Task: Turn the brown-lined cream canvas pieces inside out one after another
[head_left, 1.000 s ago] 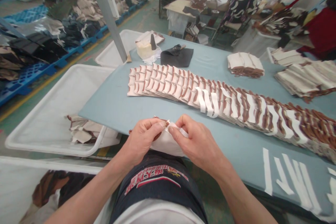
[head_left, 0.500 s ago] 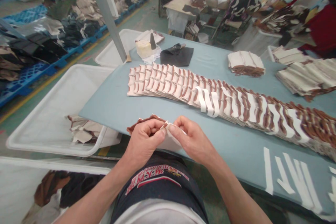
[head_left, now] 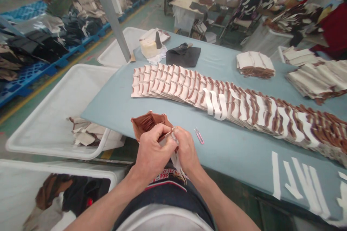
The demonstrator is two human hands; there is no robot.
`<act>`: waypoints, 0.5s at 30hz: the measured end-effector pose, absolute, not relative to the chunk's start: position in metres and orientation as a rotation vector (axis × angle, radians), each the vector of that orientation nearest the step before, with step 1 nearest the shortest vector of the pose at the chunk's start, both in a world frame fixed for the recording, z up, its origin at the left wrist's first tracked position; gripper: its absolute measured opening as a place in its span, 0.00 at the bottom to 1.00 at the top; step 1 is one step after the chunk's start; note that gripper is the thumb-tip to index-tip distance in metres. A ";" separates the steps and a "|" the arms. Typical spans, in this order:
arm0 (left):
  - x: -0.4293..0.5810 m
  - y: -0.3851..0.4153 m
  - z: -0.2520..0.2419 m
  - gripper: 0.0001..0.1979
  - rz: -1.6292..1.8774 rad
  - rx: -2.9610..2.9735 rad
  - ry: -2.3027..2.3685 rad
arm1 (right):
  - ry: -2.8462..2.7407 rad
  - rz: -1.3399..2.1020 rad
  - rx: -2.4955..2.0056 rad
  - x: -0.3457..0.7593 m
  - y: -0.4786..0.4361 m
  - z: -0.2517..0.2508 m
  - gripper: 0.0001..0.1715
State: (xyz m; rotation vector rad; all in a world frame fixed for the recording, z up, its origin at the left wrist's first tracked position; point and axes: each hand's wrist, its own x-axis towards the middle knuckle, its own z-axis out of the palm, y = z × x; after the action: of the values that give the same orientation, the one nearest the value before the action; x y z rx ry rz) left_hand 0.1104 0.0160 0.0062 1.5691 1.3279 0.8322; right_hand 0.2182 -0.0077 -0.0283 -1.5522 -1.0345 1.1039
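My left hand [head_left: 154,148] is closed on the edge of a brown piece [head_left: 150,121] with a pale back, at the table's near edge. My right hand [head_left: 185,148] pinches a white strip [head_left: 176,158] against the same edge, its fingertips touching those of my left. The strip hangs down below the hands. Small pink-handled snips [head_left: 199,135] lie on the blue table [head_left: 114,104] just right of my right hand. Beyond the hands runs a long row of overlapping pale and brown pieces [head_left: 173,83], with white strips [head_left: 214,104] laid across it.
More white strips [head_left: 309,184] lie at the table's right. A black cloth [head_left: 183,56], a yellowish block [head_left: 148,48] with a dark cone and a stack of pieces [head_left: 255,65] stand at the back. White bins [head_left: 54,115] adjoin the left side. A person [head_left: 252,0] is in the background.
The brown piece has opened up, showing its inside. My right hand has turned and drawn in beside my left. The pink snips now show on the table.
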 end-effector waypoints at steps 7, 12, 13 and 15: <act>0.120 0.020 0.006 0.05 0.971 1.527 1.270 | -0.971 1.012 -1.625 0.214 -0.003 -0.039 0.13; 0.109 0.041 0.015 0.09 0.684 1.139 0.985 | -1.007 1.098 -1.537 0.231 -0.013 -0.021 0.26; 0.105 0.045 0.017 0.10 0.655 1.117 0.971 | -1.024 1.126 -1.524 0.234 -0.017 -0.019 0.27; 0.099 0.051 0.020 0.11 0.605 1.122 0.967 | -1.031 1.206 -1.510 0.242 -0.029 -0.016 0.29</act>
State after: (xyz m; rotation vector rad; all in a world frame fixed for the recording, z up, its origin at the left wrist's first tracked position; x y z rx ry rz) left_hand 0.0986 0.0506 0.0197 1.1225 0.9672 0.6050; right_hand 0.2423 -0.0292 -0.0165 -1.5101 -1.0309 1.2063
